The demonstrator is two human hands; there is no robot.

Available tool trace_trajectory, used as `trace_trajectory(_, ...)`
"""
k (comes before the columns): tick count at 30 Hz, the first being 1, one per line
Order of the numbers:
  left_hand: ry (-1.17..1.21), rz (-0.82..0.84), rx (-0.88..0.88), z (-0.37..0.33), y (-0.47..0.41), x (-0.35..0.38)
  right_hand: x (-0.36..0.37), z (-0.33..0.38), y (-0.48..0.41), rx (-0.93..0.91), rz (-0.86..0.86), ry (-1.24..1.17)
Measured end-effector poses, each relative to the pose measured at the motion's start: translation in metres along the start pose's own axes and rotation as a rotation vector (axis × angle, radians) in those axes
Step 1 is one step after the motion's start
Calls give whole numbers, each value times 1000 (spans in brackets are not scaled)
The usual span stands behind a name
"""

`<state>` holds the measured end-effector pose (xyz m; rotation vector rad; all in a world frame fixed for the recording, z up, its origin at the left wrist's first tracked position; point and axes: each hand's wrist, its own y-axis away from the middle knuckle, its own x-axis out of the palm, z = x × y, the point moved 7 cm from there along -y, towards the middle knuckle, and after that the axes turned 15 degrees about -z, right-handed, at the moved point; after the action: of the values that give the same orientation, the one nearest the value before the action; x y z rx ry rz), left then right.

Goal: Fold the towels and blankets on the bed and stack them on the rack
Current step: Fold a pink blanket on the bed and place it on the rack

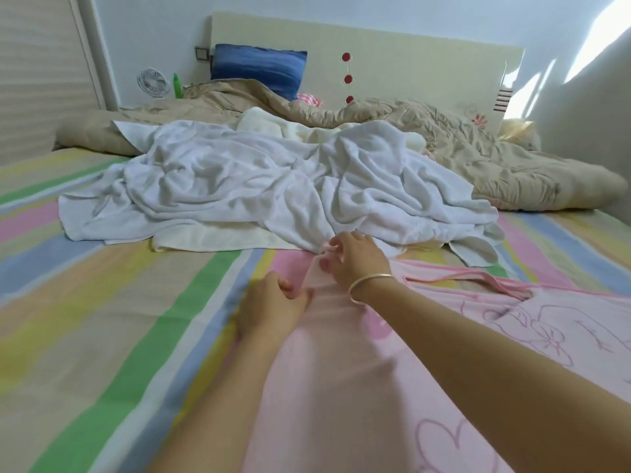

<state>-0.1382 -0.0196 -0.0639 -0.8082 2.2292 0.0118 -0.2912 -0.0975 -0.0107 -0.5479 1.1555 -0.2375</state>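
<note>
A pink towel (327, 377) with drawn hearts and flowers lies spread over the near part of the striped bed (102, 319). My right hand (355, 259), with a bangle on the wrist, pinches the towel's far corner. My left hand (269, 310) grips the towel's left edge a little nearer to me. Behind the hands a large crumpled white towel (259, 186) lies in a heap across the bed's middle. A cream towel (211, 238) shows flat under its front edge, and another cream one (269, 122) sits behind it.
A rumpled beige quilt (478, 155) runs along the head of the bed and down the right side. A blue pillow (259, 68) leans on the headboard (392, 63). A small fan (152, 82) and a green bottle (177, 86) stand at the back left. Walls close both sides.
</note>
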Motion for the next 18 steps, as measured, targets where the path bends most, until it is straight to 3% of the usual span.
trace_trajectory(4, 121, 52, 11, 7, -9, 8, 24, 2, -37, 45, 66, 170)
trace_trajectory(11, 146, 58, 29, 7, -9, 9, 30, 11, -43, 61, 344, 383)
trace_trajectory(14, 151, 76, 14, 7, -9, 9, 29, 20, -41, 30, 529, 340)
trace_trajectory(18, 139, 74, 10, 8, -9, 9, 13, 25, -57, 77, 514, 215)
